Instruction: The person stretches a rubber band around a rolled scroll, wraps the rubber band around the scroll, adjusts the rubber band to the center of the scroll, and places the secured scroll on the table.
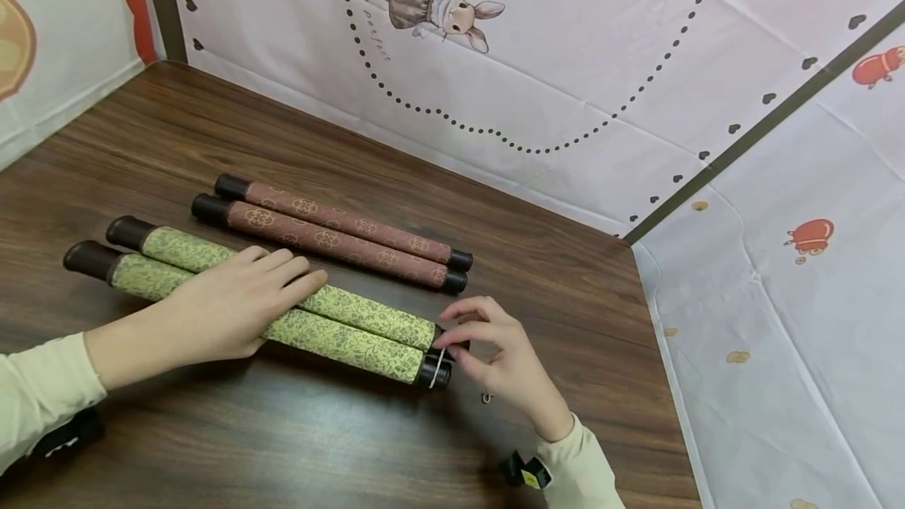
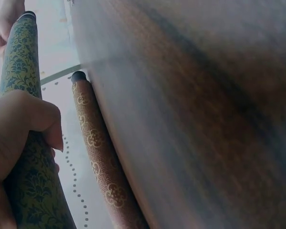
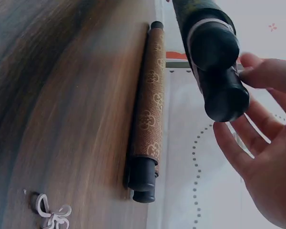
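Two green brocade rolls (image 1: 353, 348) with dark end caps lie side by side, off the table in the wrist views. My left hand (image 1: 233, 301) grips them around the middle, its thumb and fingers curled over the cloth. At their right ends a thin white band (image 1: 437, 368) loops round the caps. My right hand (image 1: 505, 352) pinches that band at the farther cap with thumb and fingertips. The right wrist view shows the band round the nearer dark cap (image 3: 214, 45), while its far side is partly hidden.
Two reddish-brown patterned rolls (image 1: 339, 246) with black caps lie together on the wooden table (image 1: 283, 446) beyond the green pair. A small white looped cord (image 3: 52, 217) lies on the table near my right hand. Printed cloth walls (image 1: 566, 38) border the table.
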Tool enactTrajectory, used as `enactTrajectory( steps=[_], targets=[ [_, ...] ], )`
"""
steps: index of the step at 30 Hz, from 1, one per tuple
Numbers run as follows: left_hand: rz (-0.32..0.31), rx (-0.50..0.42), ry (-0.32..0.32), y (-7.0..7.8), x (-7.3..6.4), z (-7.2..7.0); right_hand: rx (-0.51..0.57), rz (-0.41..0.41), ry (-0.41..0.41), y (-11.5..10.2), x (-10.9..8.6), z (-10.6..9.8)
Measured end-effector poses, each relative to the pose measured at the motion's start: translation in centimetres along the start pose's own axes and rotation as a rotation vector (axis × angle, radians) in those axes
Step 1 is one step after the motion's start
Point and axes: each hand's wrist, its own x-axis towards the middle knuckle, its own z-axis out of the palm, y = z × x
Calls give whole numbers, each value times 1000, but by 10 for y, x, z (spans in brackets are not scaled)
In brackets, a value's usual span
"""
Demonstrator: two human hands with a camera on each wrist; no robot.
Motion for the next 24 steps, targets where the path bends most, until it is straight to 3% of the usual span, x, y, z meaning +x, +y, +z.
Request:
enactTrajectory(
  steps=[4, 8, 12, 17, 24],
  targets=[
    [6, -1, -10, -2, 0, 0, -138, -119, -39, -2, 2, 4],
    [39, -13, -6, -3, 0, 1, -297, -289, 35, -3, 4, 9],
    [119, -5, 10, -2, 2, 2, -473, -438, 100, -2, 6, 11],
    [203, 14, 34, 0, 3, 2, -667, -489, 97, 6, 6, 6],
    [248, 18, 48, 3, 4, 0, -851, -584, 141, 21, 14, 7]
  ],
)
